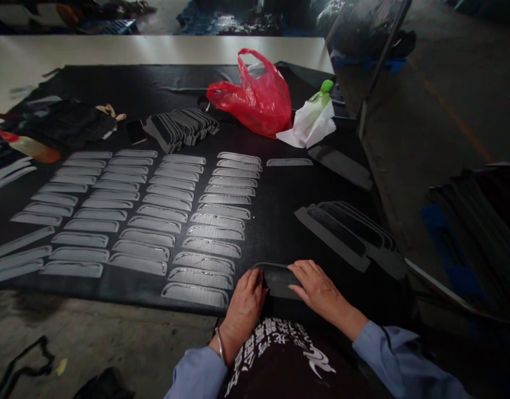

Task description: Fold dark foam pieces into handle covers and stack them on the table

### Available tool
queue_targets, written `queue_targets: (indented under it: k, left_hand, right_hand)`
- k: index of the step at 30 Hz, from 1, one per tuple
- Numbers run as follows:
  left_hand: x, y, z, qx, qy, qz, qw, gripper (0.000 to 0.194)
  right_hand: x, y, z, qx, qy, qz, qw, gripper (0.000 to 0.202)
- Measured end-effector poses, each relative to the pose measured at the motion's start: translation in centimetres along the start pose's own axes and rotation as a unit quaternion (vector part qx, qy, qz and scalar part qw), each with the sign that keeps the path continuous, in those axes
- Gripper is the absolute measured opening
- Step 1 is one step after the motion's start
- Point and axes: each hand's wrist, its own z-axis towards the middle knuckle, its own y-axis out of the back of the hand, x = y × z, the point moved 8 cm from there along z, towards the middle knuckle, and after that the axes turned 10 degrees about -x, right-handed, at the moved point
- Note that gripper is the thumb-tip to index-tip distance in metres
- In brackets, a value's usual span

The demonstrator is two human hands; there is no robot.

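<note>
A dark grey flat piece with a curved upper edge lies at the table's front edge, right before me. My left hand is closed on its left end, the fingers bunched together and pressing down. At the right end, my right hand grips the piece between thumb and fingers. Just left of my left hand is the nearest light grey strip, which has a shiny line along its curved edge. My palms hide the ends of the piece.
Columns of similar grey strips cover the black-covered table's left side. Dark pieces lie fanned at the right and stacked farther back. A red plastic bag, white paper and a yellow-orange bottle also stand there.
</note>
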Motion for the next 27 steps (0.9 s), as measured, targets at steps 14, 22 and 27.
queue_targets:
  k: [14,22,27]
  left_hand:
    - [-0.3,0.2,0.6,0.024,-0.012,0.038,0.999,0.04]
    - [-0.1,0.1,0.4,0.012,-0.033,0.046,0.998,0.037]
    - [-0.3,0.2,0.4,0.018,-0.04,0.057,0.997,0.037]
  right_hand:
    - [-0.8,0.9,-0.6,-0.021,-0.019,-0.01,1.0,0.045]
    - [-5.6,3.0,-6.1,-0.117,-0.224,0.028,0.967,0.018]
    - [-5.5,2.0,-7.1,-0.099,-0.271,0.013,0.957,0.023]
